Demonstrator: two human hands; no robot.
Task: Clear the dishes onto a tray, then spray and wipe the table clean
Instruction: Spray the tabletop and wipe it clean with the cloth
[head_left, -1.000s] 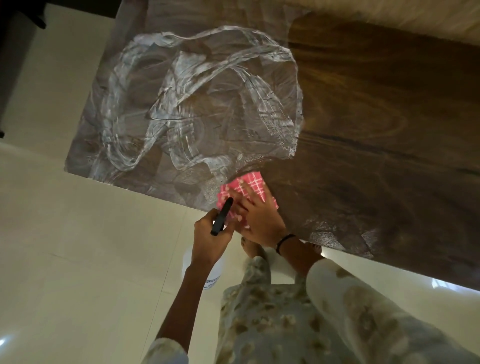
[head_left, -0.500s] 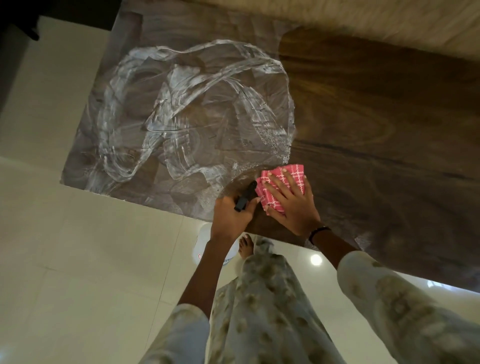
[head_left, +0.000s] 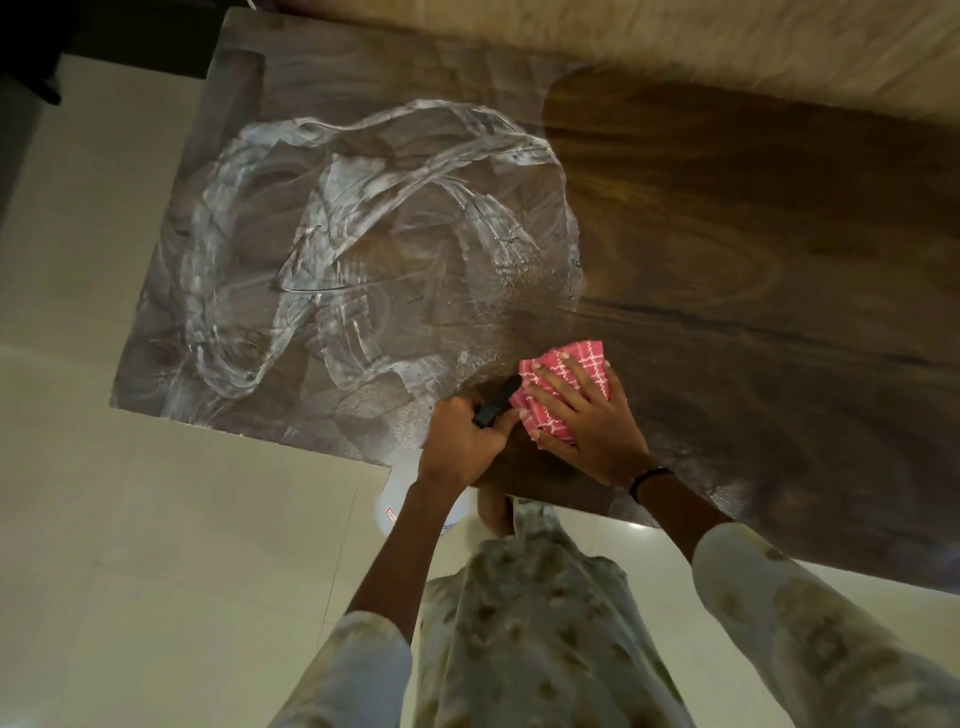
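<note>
While the right hand lies flat on it, fingers straight and spread, the cloth rests on the tabletop close to the near edge, roughly midway along it.

Tabletop: dark wood grain, long axis running left to right. The left half carries a broad patch of white smears in looping arcs; the right half shows bare grain. No dishes or tray in view, so clearing is judged done and wiping is the step in hand.

Cloth: pink with a white grid, folded, pressed under the right hand. It sits at the right-hand rim of the smears, which lie to its left and toward the far edge. The right hand is therefore the nearer one for the next stroke, which would need to travel leftward and away from the body.

Bottle: white, hanging below the near edge of the tabletop, mostly hidden by the left forearm. Its black nozzle points up over the edge toward the cloth and all but meets it.

Left hand: fingers curled round the bottle's neck.

Writing: a small red-edged label on the bottle, too small to read. No other brand or text is visible.

Wristband: dark, on the right wrist.
</note>
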